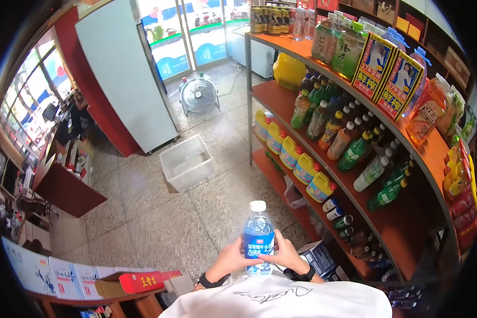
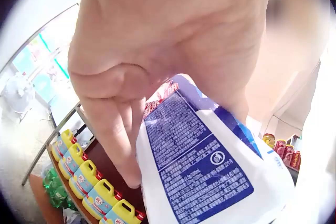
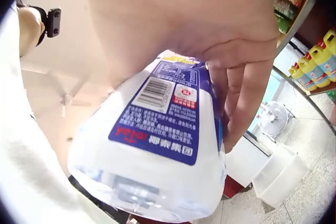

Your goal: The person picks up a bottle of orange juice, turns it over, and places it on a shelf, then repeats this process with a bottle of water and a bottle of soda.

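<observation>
A clear drink bottle with a blue label and white cap stands upright in front of my chest. My left hand grips its left side and my right hand grips its right side. In the left wrist view the left hand's fingers curl round the bottle's blue-and-white label. The right wrist view shows the bottle's base and barcode label from below, with the right hand's fingers wrapped around it.
A tiered wooden shelf at the right holds many drink bottles and yellow jugs. An empty white crate and a floor fan stand on the tiled floor ahead. A counter with boxes lies at lower left.
</observation>
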Motion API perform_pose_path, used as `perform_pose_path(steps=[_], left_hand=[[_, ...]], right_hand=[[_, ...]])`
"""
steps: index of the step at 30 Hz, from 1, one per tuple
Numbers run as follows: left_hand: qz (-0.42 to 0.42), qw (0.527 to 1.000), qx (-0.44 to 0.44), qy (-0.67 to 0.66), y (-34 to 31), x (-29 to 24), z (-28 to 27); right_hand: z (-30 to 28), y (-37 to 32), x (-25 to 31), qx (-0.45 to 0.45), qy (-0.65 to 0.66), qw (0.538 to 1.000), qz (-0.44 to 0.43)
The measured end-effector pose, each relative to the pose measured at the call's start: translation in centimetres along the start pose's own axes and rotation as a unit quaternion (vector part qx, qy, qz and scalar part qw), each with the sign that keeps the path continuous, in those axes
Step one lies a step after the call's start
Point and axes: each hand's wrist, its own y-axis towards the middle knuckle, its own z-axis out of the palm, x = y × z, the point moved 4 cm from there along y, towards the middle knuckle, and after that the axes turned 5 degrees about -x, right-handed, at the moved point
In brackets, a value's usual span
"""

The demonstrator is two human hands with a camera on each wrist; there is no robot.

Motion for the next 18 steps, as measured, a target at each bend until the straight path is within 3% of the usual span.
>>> perform_pose_path(steps=[5,12,18], left_hand=[[0.067,0.994,-0.005,0.088,10.6,-6.5,-3.1],[0.156,0.974,0.053,0.153,24.3,-13.1,-4.5],[0.174,0.979,0.091,0.058,31.1,-13.2,-4.8]], right_hand=[[-4.6,9.7,0.3,-0.036,0.023,0.999,-0.022],[-11.7,20.2,1.3,-0.170,0.034,0.982,-0.076],[-14.7,25.0,2.1,-0.208,-0.048,0.974,-0.076]])
